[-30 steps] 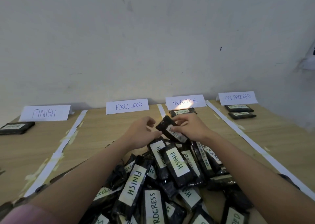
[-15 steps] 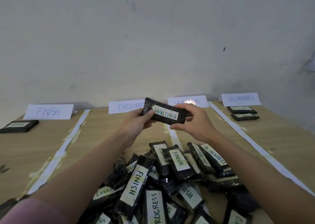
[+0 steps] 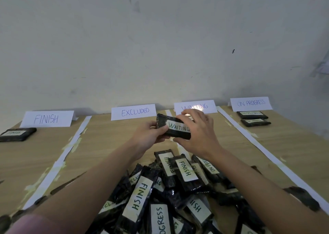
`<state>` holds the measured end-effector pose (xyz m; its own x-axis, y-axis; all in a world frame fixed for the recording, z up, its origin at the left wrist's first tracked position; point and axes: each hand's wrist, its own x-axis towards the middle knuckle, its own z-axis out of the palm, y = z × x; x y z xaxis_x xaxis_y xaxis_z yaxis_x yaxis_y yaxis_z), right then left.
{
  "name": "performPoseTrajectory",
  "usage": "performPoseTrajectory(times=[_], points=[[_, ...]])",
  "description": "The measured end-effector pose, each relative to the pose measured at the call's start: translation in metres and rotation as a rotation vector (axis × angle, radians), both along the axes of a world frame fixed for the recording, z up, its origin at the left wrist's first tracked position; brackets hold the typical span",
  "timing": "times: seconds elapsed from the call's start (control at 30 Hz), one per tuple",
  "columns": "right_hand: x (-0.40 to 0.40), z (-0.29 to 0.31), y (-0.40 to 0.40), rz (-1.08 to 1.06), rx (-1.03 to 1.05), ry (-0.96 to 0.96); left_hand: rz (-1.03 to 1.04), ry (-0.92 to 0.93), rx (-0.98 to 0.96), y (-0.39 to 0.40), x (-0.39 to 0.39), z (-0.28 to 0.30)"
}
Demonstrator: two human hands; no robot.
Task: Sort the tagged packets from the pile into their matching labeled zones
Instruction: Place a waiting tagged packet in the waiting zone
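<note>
A black packet tagged WAITING (image 3: 175, 127) is held level above the table, over the strip between two zones. My left hand (image 3: 147, 137) pinches its left end and my right hand (image 3: 197, 134) covers its right end. Below my hands lies the pile of black packets (image 3: 170, 194) with tags such as FINISH, ON PROGRESS and EXCLUDED. Four paper signs stand along the wall: FINISH (image 3: 47, 118), EXCLUDED (image 3: 134, 111), WAITING (image 3: 195, 106), ON PROGRESS (image 3: 251, 103).
One packet (image 3: 17, 134) lies in the FINISH zone. Two packets (image 3: 253, 118) lie in the ON PROGRESS zone. White paper strips (image 3: 263, 148) taped on the wooden table divide the zones. A pale wall stands right behind the signs.
Both hands lifted the WAITING packet out of the pile, turned it level with its tag facing up, and moved it slightly right toward the WAITING sign.
</note>
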<state>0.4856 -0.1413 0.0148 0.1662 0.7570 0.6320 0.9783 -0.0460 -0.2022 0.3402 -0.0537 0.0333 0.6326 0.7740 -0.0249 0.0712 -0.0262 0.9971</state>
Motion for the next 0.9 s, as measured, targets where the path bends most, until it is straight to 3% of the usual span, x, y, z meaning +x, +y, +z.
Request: performPoseTrajectory(times=[0.2,0.33,0.57,0.7,0.9], points=[[0.02,-0.002,-0.003,0.023,-0.003,-0.002,-0.072,0.093,0.058,-0.002,0.025,0.001],[0.051,-0.002,-0.005,0.024,-0.08,-0.007,-0.134,0.299,0.189,0.0,0.04,0.002],[0.117,-0.016,0.017,-0.143,-0.377,0.057,-0.208,0.45,0.294,0.015,0.062,-0.009],[0.133,-0.025,0.045,-0.107,-0.552,0.044,-0.238,0.49,0.314,0.027,0.072,-0.021],[0.134,-0.033,0.074,-0.031,-0.653,0.054,-0.217,0.507,0.29,0.046,0.076,-0.031]])
